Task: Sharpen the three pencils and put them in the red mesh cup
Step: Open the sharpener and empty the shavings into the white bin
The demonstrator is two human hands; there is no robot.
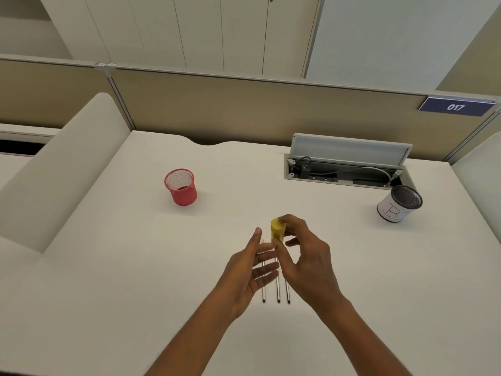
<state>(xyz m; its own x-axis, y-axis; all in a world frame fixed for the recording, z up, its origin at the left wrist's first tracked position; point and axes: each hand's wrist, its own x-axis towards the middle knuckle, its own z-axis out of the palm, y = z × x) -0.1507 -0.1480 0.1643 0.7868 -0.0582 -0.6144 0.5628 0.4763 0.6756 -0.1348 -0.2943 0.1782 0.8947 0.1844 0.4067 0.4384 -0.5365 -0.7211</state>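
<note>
Your two forearms come up from the bottom of the frame to the middle, where the three pencils [278,290] lie side by side on the desk [352,267], long axes running away from you, their far ends hidden under your hands. Just above them your left hand [253,270] is spread wide and holds nothing, so it looks nearer for the pickup, while your right hand [303,256] pinches the yellow sharpener [277,231] upright. Well beyond, toward the upper left, the red mesh cup [181,187] stands upright and looks empty.

Right hand [306,256] grips yellow sharpener [278,232] — 3 pencils [278,291] below
</note>
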